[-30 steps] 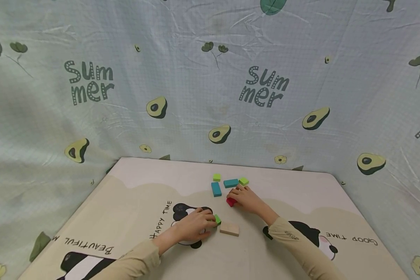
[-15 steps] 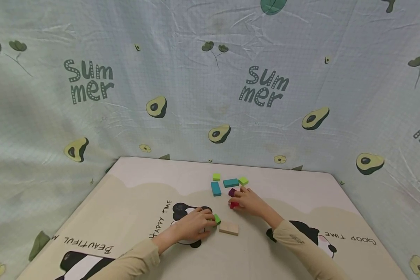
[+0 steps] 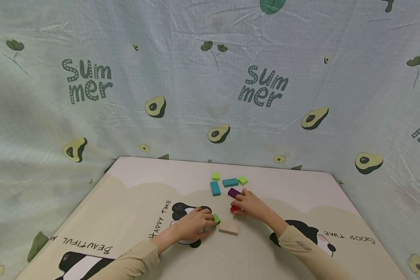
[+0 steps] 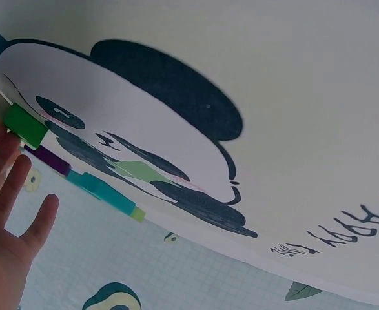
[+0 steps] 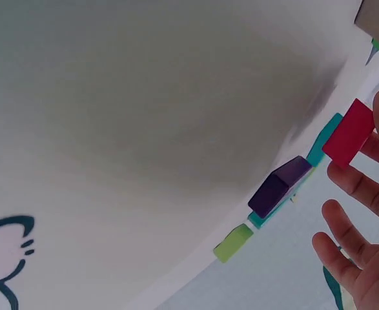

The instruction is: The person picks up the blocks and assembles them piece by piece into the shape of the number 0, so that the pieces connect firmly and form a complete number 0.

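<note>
My right hand (image 3: 253, 205) pinches a red block (image 5: 350, 134) between thumb and index finger, its other fingers spread. Just beyond it lies a purple block (image 3: 234, 193), partly covered by those fingers in the head view. My left hand (image 3: 195, 224) holds a green block (image 4: 26, 125) at its fingertips, low over the table. Beside that block is a plain wooden block (image 3: 228, 228), between the two hands and nearer the person.
Toward the back lie two teal blocks (image 3: 215, 188) and two lime blocks (image 3: 242, 180). The table mat (image 3: 126, 206) bears panda prints and lettering. A printed curtain (image 3: 182, 77) hangs behind the table's far edge.
My right hand has drawn back toward the person and slightly right with the red block, baring the purple block behind it. The left hand has stayed with the green block.
</note>
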`<state>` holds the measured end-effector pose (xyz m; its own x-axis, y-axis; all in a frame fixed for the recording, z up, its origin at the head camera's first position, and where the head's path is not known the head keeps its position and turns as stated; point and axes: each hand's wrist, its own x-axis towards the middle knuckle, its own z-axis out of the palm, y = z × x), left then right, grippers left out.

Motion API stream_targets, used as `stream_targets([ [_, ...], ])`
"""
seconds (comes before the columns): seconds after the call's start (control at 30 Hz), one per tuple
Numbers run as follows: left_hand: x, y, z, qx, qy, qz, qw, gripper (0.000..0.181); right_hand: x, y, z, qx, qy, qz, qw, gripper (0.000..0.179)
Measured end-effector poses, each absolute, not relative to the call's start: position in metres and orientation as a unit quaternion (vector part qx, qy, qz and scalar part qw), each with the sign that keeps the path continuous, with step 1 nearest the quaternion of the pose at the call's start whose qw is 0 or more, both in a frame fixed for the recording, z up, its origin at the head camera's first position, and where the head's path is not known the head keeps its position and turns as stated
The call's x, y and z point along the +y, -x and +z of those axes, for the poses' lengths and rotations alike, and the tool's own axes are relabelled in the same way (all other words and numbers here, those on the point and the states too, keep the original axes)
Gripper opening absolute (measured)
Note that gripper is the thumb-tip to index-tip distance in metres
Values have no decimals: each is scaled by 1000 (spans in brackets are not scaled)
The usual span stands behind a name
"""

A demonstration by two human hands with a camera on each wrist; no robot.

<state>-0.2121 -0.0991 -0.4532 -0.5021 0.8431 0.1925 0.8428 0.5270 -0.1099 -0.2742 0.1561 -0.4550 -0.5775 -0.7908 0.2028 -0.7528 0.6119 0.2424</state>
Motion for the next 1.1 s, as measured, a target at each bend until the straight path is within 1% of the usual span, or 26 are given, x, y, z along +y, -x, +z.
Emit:
stream_targets([
  [0.17, -100, 213, -454, -863, 491, 0, 122, 29, 158, 266, -454, -886, -431, -74, 153, 25],
  [0.4, -101, 214, -456, -853, 503, -6, 142, 28, 163, 253, -448, -890, -428, -74, 140, 25],
  [0.63, -101, 213, -455, -857, 498, 1, 133, 28, 169, 244, -448, -891, -429, -81, 125, 26],
  [0.83, -101, 213, -456, -858, 498, -2, 127, 28, 173, 237, -452, -884, -440, -83, 131, 30],
  [1.0, -101, 214, -457, -843, 515, -16, 153, 27, 175, 234, -455, -875, -450, -88, 152, 32],
  [1.1, -103, 219, -461, -830, 531, -22, 172, 27, 176, 234, -455, -875, -451, -92, 149, 33],
])
